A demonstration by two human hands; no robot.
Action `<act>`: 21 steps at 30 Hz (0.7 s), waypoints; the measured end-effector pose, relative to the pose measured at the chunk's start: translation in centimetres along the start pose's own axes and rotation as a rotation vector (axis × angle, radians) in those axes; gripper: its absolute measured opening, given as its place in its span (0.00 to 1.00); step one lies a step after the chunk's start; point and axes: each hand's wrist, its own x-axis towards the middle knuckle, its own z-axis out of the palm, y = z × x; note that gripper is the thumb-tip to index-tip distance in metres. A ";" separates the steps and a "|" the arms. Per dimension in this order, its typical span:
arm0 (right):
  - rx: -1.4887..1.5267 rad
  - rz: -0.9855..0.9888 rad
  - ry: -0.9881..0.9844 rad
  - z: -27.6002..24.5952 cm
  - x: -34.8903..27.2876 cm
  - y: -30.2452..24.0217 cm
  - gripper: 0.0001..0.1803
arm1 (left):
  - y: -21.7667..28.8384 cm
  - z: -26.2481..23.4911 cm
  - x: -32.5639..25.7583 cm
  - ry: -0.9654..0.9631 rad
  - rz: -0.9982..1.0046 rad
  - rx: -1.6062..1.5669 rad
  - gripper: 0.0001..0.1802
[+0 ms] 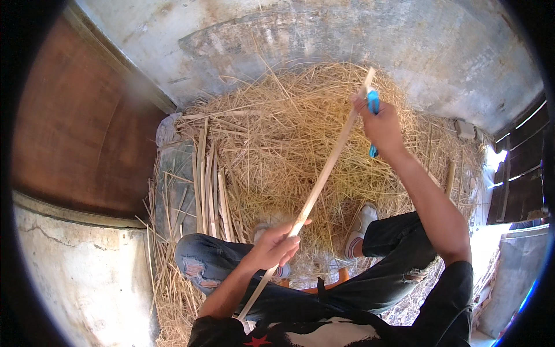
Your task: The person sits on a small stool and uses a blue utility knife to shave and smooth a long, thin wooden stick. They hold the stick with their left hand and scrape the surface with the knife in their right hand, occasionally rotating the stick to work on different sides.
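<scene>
While left hand (273, 246) curls around pale strip (322, 176) low down, right hand (380, 124) clamps blue tool (373, 102) beside strip's upper end; strip slants toward far edge of straw heap (272, 141). Likely light, springy, splintery; grip flat faces.

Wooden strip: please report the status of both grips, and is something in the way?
Left grip holding wooden strip, lower part. Right grip on blue tool, near strip's upper end. Strip slanted over loose straw, nothing visibly blocking it.

long strip (321, 179): above shavings (283, 133) | loose strips (210, 191): left of shavings | wall (277, 40): behind shavings | panel (81, 127): far left
</scene>
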 end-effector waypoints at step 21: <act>-0.532 -0.340 -0.858 7.9 -11.1 -2.0 0.23 | 0.3 -1.4 0.0 0.261 -0.063 -0.331 0.17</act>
